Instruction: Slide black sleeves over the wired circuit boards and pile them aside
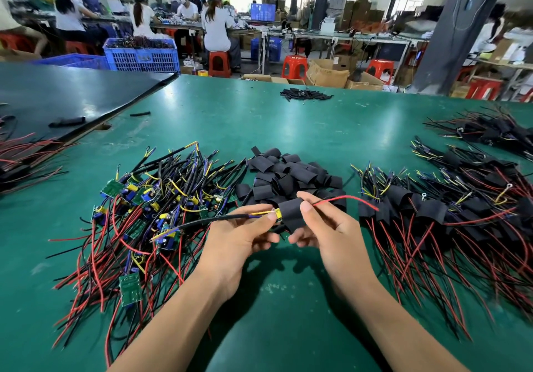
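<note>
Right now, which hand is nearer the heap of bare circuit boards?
Left. The left hand, pinching a board's wires, sits at the right edge of the heap; the right hand, gripping the black sleeve, is beyond it, farther away.

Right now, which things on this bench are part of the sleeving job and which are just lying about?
Job: left hand, right hand, held sleeve, half-sleeved board, bare-board pile, sleeve pile, sleeved pile.
Lying about: far tube heap, black mat, blue crate, red stool.
</note>
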`<state>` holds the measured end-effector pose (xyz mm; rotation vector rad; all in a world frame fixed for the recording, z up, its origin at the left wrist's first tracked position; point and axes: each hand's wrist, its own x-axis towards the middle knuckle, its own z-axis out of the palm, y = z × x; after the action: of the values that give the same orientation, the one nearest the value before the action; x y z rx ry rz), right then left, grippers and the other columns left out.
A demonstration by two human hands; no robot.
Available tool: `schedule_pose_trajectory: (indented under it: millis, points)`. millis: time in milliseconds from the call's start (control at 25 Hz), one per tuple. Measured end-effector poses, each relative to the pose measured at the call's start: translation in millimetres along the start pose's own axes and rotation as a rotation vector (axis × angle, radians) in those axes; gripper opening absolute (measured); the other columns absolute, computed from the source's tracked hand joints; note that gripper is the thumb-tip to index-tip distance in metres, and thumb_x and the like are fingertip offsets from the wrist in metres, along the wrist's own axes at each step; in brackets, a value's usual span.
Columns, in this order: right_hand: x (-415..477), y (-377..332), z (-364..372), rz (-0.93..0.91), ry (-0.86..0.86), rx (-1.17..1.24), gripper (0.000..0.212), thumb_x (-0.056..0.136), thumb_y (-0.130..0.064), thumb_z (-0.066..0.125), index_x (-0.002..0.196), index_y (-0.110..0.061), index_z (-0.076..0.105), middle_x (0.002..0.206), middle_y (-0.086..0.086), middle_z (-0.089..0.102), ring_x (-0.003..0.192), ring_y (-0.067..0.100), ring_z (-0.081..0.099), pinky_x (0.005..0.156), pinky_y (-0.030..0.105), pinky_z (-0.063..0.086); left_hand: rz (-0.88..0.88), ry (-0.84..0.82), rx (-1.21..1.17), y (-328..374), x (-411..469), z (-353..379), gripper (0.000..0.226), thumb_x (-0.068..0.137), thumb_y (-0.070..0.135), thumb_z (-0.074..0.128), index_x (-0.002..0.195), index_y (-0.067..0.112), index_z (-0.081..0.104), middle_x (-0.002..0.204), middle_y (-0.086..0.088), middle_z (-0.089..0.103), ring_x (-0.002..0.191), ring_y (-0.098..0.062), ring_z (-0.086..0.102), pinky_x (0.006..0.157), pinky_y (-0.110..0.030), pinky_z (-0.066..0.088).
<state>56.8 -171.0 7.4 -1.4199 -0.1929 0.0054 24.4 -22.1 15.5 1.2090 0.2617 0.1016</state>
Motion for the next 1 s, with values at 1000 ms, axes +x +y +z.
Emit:
schedule_pose_trajectory:
  millis: [1000]
  points:
    - [2.9,4.4,-6.1,0.019,0.052,0.009,0.015,0.090,-0.015,0.072,0.095,-0.026,0.080,0.091,0.000,0.078,0.088,0.014,0.074,0.073,0.021,0.057,0.080,-0.019,-0.025,-2.7,0.4,1.5,0.008,0.089,0.004,0.067,0.096,0.007,0.067,0.088,-0.012,0.074,0.079,-0.023,0.072,0.063,-0.026,0.055]
